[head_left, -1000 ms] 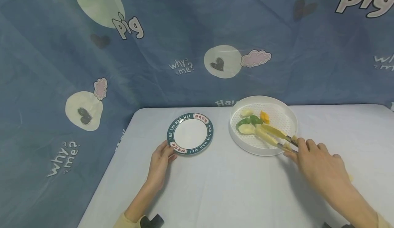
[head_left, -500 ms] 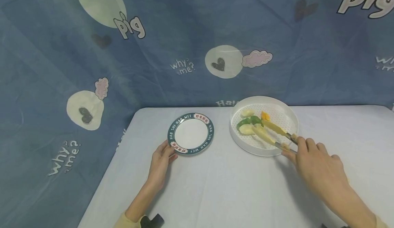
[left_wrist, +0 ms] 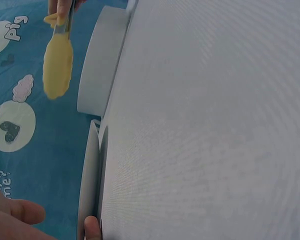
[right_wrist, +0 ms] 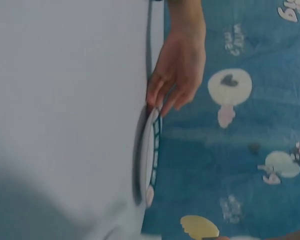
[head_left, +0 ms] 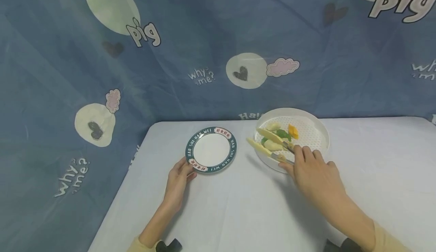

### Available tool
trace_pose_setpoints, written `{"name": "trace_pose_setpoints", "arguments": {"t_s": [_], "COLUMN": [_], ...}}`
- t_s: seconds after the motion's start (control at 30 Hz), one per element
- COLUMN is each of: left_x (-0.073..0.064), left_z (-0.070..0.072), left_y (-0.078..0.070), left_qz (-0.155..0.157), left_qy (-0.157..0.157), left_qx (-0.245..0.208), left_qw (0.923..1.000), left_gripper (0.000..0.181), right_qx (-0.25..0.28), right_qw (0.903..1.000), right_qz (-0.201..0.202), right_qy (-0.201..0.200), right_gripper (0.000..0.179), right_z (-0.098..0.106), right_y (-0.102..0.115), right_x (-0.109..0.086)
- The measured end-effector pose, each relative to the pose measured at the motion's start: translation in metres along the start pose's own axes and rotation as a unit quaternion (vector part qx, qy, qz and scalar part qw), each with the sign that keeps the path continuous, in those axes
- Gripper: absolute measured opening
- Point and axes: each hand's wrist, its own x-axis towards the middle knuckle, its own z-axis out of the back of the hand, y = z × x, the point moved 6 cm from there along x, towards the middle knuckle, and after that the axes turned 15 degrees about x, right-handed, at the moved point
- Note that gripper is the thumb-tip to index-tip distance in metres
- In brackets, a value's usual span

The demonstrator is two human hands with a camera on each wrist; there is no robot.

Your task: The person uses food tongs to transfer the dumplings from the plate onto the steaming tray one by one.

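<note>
My left hand [head_left: 178,182] grips the near-left rim of a small round plate [head_left: 210,167] with a white centre and a dark green lettered border. A fingertip sits right at the plate's edge in the left wrist view. My right hand [head_left: 316,176] holds tongs [head_left: 260,148] with yellow scalloped tips, spread apart over the left edge of a round white tray [head_left: 318,131]. In the tray lie pale yellow oval pieces [head_left: 273,146], green pieces [head_left: 282,133] and an orange piece [head_left: 293,131]. The tongs partly cover the yellow and green ones. Nothing shows pinched between the tips.
A white cloth covers the table [head_left: 238,214]. Behind its far edge hangs a blue printed curtain [head_left: 190,28]. The tray stands to the right of the plate, with a gap of cloth between them.
My right hand and the tongs have moved left, from the tray's middle to above its left edge. My left hand stays at the plate's rim, and the plate has not moved.
</note>
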Motion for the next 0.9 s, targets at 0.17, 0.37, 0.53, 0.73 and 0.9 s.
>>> {"name": "trace_pose_setpoints", "arguments": {"t_s": [0.17, 0.37, 0.53, 0.73, 0.9], "left_x": [-0.002, -0.002, 0.0, -0.001, -0.002], "left_z": [0.0, -0.001, 0.0, 0.001, 0.002], "left_y": [0.0, -0.002, -0.002, -0.001, -0.002], "left_qz": [-0.005, -0.006, 0.0, 0.002, -0.007], "left_qy": [-0.004, -0.001, 0.0, 0.005, 0.004], "left_qx": [0.002, 0.001, -0.005, -0.011, -0.013], "left_qw": [1.0, 1.0, 1.0, 0.9999, 0.9999], "left_gripper": [0.07, 0.069, 0.069, 0.07, 0.07], "right_qx": [0.013, 0.038, 0.056, 0.058, 0.067], "right_qw": [0.9991, 0.9975, 0.9966, 0.996, 0.9961], "right_qz": [0.038, 0.055, 0.06, 0.065, 0.056], "right_qy": [-0.015, -0.02, -0.003, 0.019, 0.016], "right_gripper": [0.049, 0.049, 0.051, 0.055, 0.055], "right_z": [-0.014, -0.035, -0.056, -0.081, -0.097], "right_y": [0.03, 0.056, 0.069, 0.077, 0.079], "right_x": [0.011, 0.023, 0.033, 0.044, 0.048]}}
